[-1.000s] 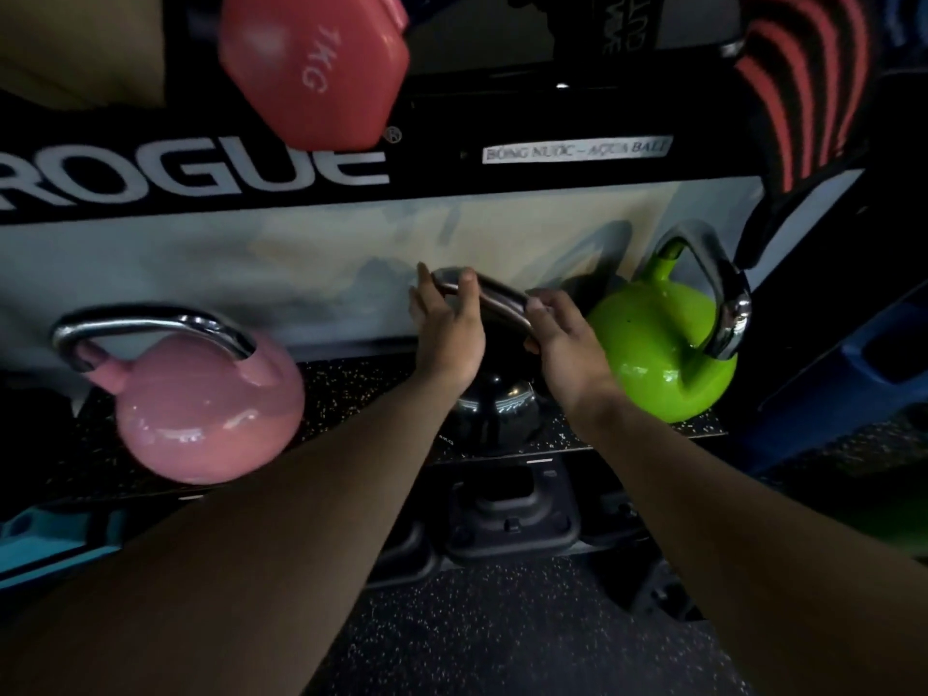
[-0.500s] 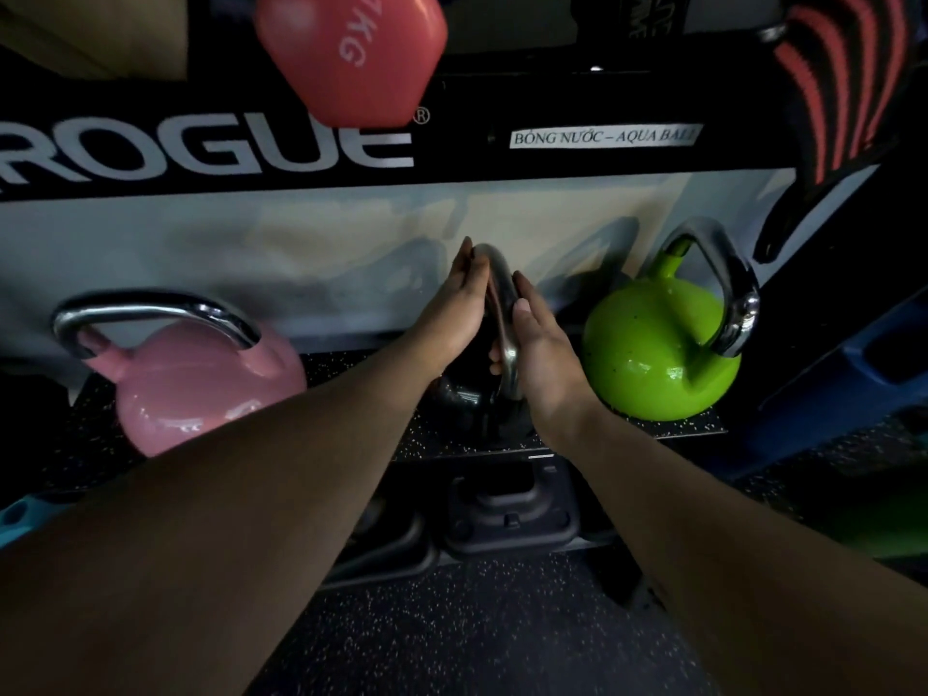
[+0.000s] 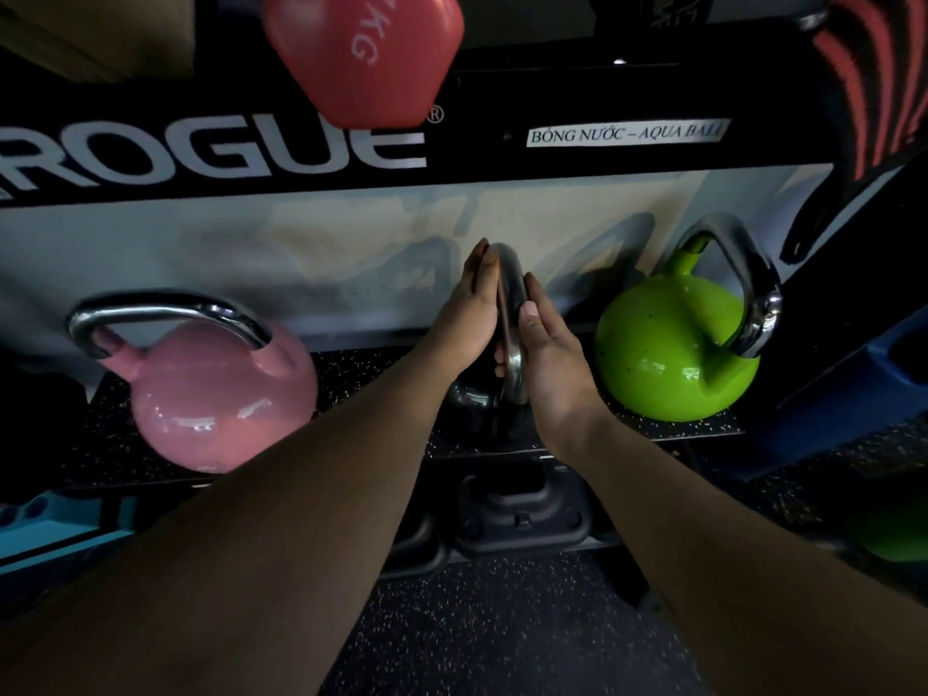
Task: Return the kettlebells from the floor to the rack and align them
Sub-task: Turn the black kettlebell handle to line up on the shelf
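Three kettlebells stand on the speckled rack shelf (image 3: 381, 379). The black kettlebell (image 3: 469, 401) sits in the middle, its chrome handle (image 3: 511, 313) turned edge-on toward me. My left hand (image 3: 467, 313) lies flat against the handle's left side and my right hand (image 3: 547, 359) presses its right side, fingers straight, so the handle is clamped between both palms. A pink kettlebell (image 3: 216, 394) stands at the left with its handle lying crosswise. At the right is a green kettlebell (image 3: 673, 354), handle angled to the right.
A red hex dumbbell (image 3: 366, 52) sticks out from the upper shelf above a black ROGUE beam (image 3: 226, 153). Black moulded weights (image 3: 522, 509) sit under the shelf. Blue items flank both sides. Dark speckled floor (image 3: 502, 635) lies below.
The black kettlebell's handle has turned from lying crosswise to edge-on. My hands went from curled over it to pressing flat on its two sides. The view has shifted slightly.
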Demonstrator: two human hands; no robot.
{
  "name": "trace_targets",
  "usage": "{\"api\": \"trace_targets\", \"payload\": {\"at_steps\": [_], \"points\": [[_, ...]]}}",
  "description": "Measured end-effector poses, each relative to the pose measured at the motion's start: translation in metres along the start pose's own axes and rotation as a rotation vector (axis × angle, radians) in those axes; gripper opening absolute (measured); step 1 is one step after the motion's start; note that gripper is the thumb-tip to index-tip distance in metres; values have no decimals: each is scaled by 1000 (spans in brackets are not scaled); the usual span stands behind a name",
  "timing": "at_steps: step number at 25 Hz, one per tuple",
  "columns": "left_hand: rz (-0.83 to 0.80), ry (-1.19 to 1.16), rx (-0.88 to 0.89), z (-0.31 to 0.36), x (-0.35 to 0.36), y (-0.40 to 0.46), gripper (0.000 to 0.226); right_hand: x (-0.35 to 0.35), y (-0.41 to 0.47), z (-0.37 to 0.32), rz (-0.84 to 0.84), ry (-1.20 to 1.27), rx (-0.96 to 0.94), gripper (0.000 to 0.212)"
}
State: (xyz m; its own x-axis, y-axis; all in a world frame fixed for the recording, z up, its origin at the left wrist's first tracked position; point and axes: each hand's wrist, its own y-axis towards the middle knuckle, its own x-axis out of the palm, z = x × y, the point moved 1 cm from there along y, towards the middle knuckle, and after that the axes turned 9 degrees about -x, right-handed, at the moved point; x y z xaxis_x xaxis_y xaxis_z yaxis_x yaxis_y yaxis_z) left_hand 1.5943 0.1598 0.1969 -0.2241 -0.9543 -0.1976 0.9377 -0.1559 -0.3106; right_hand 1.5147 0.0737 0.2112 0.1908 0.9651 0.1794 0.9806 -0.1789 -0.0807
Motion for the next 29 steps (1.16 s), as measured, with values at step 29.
{"api": "trace_targets", "payload": {"at_steps": [29], "points": [[29, 147, -113, 6, -11, -7, 55, -1, -1, 8, 0, 99, -3, 40]]}}
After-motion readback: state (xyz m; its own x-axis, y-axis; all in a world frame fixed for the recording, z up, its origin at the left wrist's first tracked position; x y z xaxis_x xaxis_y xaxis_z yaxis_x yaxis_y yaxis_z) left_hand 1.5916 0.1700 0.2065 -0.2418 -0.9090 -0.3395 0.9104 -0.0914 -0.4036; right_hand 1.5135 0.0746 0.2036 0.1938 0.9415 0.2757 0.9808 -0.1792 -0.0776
